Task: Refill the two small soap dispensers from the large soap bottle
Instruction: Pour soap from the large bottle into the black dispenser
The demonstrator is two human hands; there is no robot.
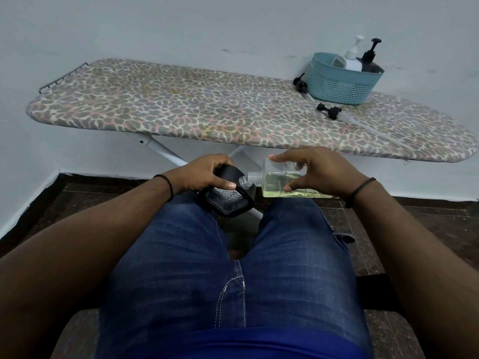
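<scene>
My left hand (pixel 207 174) grips a black, square-sided dispenser (pixel 228 203) above my left knee, its pump off. My right hand (pixel 318 172) holds a clear bottle (pixel 277 181) on its side, thumb below and fingers over the top. Pale yellow soap lies along the bottle's lower side. Its open threaded neck (pixel 246 180) points left and touches the top of the black dispenser. I cannot tell whether soap is flowing. Two loose black pump heads (pixel 300 85) (pixel 330 111) with clear tubes lie on the ironing board (pixel 181 110).
A teal basket (pixel 342 84) at the board's back right holds a white pump bottle (pixel 352 59), a black pump bottle (pixel 369 58) and a pale container. The board stands against the wall, its white legs just beyond my knees. I sit with both legs in jeans.
</scene>
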